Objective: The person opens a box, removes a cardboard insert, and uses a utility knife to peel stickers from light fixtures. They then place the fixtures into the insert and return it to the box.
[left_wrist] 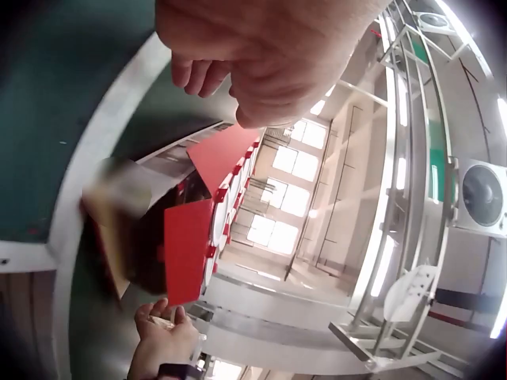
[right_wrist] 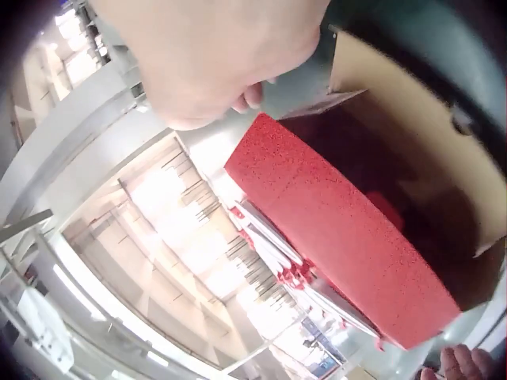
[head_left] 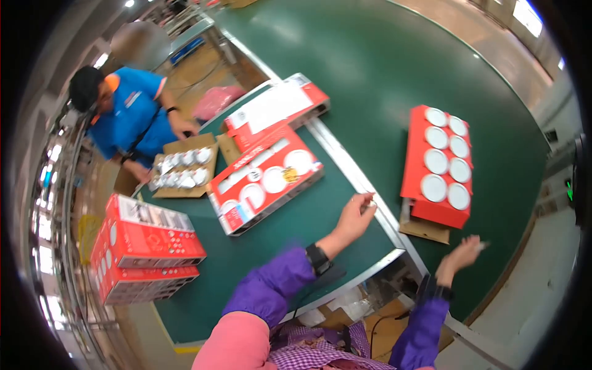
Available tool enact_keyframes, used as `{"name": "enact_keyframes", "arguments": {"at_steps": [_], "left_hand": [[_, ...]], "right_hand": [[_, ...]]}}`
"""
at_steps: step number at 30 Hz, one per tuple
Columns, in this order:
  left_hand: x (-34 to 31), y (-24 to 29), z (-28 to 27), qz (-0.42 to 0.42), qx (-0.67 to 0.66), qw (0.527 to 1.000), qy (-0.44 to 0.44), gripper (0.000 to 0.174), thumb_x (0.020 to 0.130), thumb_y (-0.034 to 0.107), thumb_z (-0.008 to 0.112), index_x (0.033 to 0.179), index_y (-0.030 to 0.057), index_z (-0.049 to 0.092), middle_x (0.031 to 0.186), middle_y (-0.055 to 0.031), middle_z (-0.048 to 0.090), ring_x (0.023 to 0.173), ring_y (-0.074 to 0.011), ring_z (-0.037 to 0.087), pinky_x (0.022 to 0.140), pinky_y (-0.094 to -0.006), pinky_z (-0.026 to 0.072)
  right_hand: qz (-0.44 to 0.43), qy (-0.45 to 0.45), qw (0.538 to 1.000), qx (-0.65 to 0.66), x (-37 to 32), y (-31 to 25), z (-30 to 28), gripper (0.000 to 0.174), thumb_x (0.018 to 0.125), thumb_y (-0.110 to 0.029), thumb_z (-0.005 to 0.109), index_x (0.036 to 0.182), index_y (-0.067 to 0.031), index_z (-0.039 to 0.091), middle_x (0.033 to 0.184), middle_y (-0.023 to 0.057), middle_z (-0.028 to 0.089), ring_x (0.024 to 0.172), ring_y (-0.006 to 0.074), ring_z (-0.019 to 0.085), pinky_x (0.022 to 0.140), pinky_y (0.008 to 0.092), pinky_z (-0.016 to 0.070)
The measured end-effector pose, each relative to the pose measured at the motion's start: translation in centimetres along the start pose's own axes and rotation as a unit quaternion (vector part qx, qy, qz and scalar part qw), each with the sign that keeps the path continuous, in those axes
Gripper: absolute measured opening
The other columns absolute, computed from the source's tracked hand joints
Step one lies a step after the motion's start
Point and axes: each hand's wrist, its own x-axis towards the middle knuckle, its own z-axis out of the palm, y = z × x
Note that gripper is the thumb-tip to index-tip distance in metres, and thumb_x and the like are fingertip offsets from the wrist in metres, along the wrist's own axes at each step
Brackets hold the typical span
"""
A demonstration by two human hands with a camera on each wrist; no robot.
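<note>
The table (head_left: 364, 55) was dark green. Near its right edge the box (head_left: 447, 169) was red — white discs (head_left: 436, 161) in two columns, a brown flap (head_left: 424, 229) below. The sleeves (head_left: 271, 285) were purple, the apron (head_left: 302, 356) purple-and-white check.

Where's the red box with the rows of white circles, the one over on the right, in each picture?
Head: on the right side, the red box has its white circles facing up at us.
Left wrist: left of the middle, the red box shows its circles almost edge-on.
Right wrist: right of the middle, the red box looks very big.
Shared landmark: the green table.
</note>
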Motion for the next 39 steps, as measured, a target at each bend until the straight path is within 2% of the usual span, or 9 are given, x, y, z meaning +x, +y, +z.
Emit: {"name": "enact_keyframes", "arguments": {"at_steps": [2, 7, 10, 13, 17, 20, 29, 36, 39], "left_hand": [[-3.9, 1.5, -3.8, 0.067, 0.076, 0.993, 0.053, 0.037, 0.083, 0.013, 0.062, 0.118, 0.0028, 0.054, 0.11, -0.015, 0.056, 0.106, -0.0268, 0.054, 0.094, -0.0354, 0.0416], [-8.7, 2.7, -14.0, 0.157, 0.317, 0.895, 0.273, 0.05, 0.074, 0.01, 0.07, 0.12, 0.0023, 0.051, 0.12, -0.017, 0.049, 0.117, -0.0326, 0.044, 0.1, -0.0395, 0.0359], [-10.5, 2.5, -19.5, 0.121, 0.409, 0.846, 0.319, 0.079, 0.068, 0.022, 0.076, 0.134, 0.0033, 0.037, 0.131, -0.0214, 0.037, 0.124, -0.0386, 0.032, 0.104, -0.0455, 0.0271], [-10.1, 2.8, -23.0, 0.03, 0.505, 0.824, 0.256, 0.103, 0.059, 0.037, 0.082, 0.139, 0.0032, 0.028, 0.136, -0.0236, 0.034, 0.129, -0.0406, 0.027, 0.107, -0.0499, 0.0214], [-6.7, 1.6, -24.7, -0.015, 0.553, 0.819, 0.153, 0.112, 0.056, 0.051, 0.079, 0.144, 0.0067, 0.025, 0.139, -0.027, 0.03, 0.131, -0.042, 0.025, 0.109, -0.0506, 0.0176], [-5.5, 2.9, -23.9, -0.024, 0.567, 0.816, 0.106, 0.109, 0.054, 0.05, 0.08, 0.142, 0.009, 0.03, 0.138, -0.0275, 0.032, 0.129, -0.0425, 0.027, 0.108, -0.0515, 0.0182], [-15.0, 2.7, -21.5, 0.046, 0.517, 0.851, 0.087, 0.104, 0.051, 0.035, 0.079, 0.14, 0.0072, 0.033, 0.126, -0.0268, 0.035, 0.119, -0.0427, 0.033, 0.102, -0.0512, 0.0233], [-26.8, 2.6, -17.4, 0.018, 0.494, 0.868, -0.047, 0.097, 0.059, 0.037, 0.081, 0.141, 0.0156, 0.034, 0.142, -0.027, 0.024, 0.132, -0.0435, 0.023, 0.107, -0.0556, 0.0188], [-30.5, 3.4, -16.4, 0.029, 0.444, 0.895, 0.013, 0.085, 0.068, 0.04, 0.075, 0.139, 0.0146, 0.037, 0.147, -0.0235, 0.021, 0.133, -0.0432, 0.024, 0.107, -0.054, 0.0194]], "right_hand": [[-0.003, -0.23, 0.968, -0.097, -2.7, 0.8, -3.9, 0.026, 0.098, -0.022, 0.047, 0.101, 0.0028, 0.055, 0.093, 0.0059, 0.058, 0.081, 0.012, 0.056, 0.068, 0.0241, 0.0437], [-0.111, -0.407, 0.897, -0.133, -4.6, -0.7, -1.0, 0.026, 0.098, -0.019, 0.047, 0.105, 0.0056, 0.053, 0.096, 0.0069, 0.059, 0.086, 0.0145, 0.059, 0.078, 0.0283, 0.046], [-0.044, -0.438, 0.89, -0.123, -0.9, 1.7, 1.7, 0.028, 0.098, -0.02, 0.047, 0.103, 0.006, 0.056, 0.095, 0.0086, 0.062, 0.093, 0.016, 0.059, 0.084, 0.0285, 0.0453], [-0.125, -0.467, 0.855, -0.187, 1.0, 1.8, 4.4, 0.03, 0.096, -0.023, 0.049, 0.1, 0.0053, 0.059, 0.095, 0.0092, 0.064, 0.09, 0.0163, 0.061, 0.084, 0.029, 0.0456], [-0.11, -0.437, 0.86, -0.238, 4.6, 4.6, 6.2, 0.029, 0.095, -0.025, 0.051, 0.099, 0.0028, 0.059, 0.084, 0.0084, 0.063, 0.078, 0.0186, 0.061, 0.073, 0.0305, 0.0471], [-0.221, -0.307, 0.89, -0.255, -0.1, 0.4, 6.2, 0.03, 0.095, -0.027, 0.05, 0.091, 0.0013, 0.056, 0.073, 0.0045, 0.057, 0.061, 0.0157, 0.056, 0.058, 0.0306, 0.0457], [0.153, -0.588, 0.788, -0.104, -15.4, -6.1, -0.1, 0.023, 0.093, -0.027, 0.055, 0.094, -0.0039, 0.059, 0.072, 0.005, 0.062, 0.049, 0.0079, 0.053, 0.045, 0.0196, 0.0388], [0.233, -0.67, 0.698, -0.099, -22.9, -7.6, -2.1, 0.032, 0.095, -0.026, 0.053, 0.113, -0.0004, 0.058, 0.098, 0.0081, 0.065, 0.086, 0.0127, 0.061, 0.071, 0.0256, 0.047], [0.248, -0.686, 0.677, -0.096, -23.8, -7.4, -3.1, 0.037, 0.096, -0.024, 0.052, 0.121, 0.0028, 0.054, 0.109, 0.0085, 0.062, 0.097, 0.0142, 0.058, 0.085, 0.0278, 0.0456]]}}
